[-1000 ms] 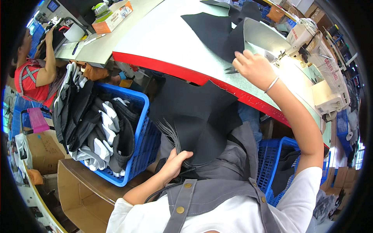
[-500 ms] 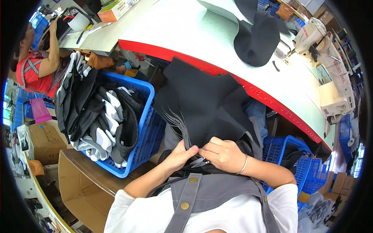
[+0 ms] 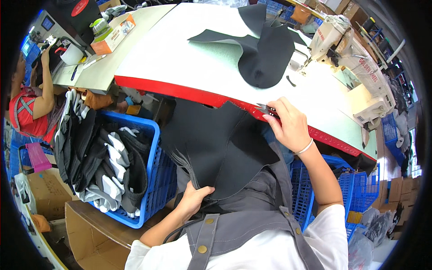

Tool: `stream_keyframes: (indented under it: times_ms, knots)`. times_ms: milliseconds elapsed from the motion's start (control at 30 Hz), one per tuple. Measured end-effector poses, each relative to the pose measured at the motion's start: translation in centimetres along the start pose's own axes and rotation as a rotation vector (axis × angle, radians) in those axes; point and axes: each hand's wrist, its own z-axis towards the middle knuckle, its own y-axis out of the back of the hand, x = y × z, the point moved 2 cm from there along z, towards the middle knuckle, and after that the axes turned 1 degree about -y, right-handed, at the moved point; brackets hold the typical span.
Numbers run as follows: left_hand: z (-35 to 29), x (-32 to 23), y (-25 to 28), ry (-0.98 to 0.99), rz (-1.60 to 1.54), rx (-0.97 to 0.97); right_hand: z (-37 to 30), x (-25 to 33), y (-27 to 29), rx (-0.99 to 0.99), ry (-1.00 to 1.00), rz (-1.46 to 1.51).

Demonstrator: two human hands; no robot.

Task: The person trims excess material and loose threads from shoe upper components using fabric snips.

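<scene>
My left hand [image 3: 194, 199] grips the near corner of a stack of black fabric pieces [image 3: 207, 144], thumb on top. The stack drapes over my lap up to the red table edge, its layered edges fanned out on the left. My right hand [image 3: 290, 126] is raised near that edge, closed around small dark-handled thread snips [image 3: 270, 110] whose metal tips point left. On the white table [image 3: 171, 54], beyond the hand, a larger black fabric piece [image 3: 267, 63] lies bunched beside the sewing machine [image 3: 360, 72].
On my left, a blue basket [image 3: 154, 180] is heaped with black, grey and white textile pieces [image 3: 108, 157]. An open cardboard box [image 3: 90, 234] stands below it. More blue baskets [image 3: 330, 180] are at my right. A person in red [image 3: 33, 108] works at the far left.
My right hand has moved up and away from my left hand, carrying the snips towards the table edge. The stack lies flatter, held by the left hand alone. The view has shifted slightly.
</scene>
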Motion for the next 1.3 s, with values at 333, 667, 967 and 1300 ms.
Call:
stream_keyframes:
  times_ms: [333,667,967,1300]
  knots:
    - [-0.4,-0.3,0.0,-0.015,-0.058,-0.032,-0.9,0.5,-2.7,-0.248,0.411,-0.456]
    - [-0.5,-0.4,-0.2,0.001,-0.062,-0.032,0.0,0.6,-3.5,-0.227,0.408,-0.403]
    - [-0.2,0.0,0.2,0.012,-0.054,-0.015,0.4,0.9,-2.9,-0.176,0.464,-0.411]
    - [-0.3,-0.2,0.0,0.033,-0.042,-0.03,6.2,-5.4,0.1,-0.112,0.094,0.007]
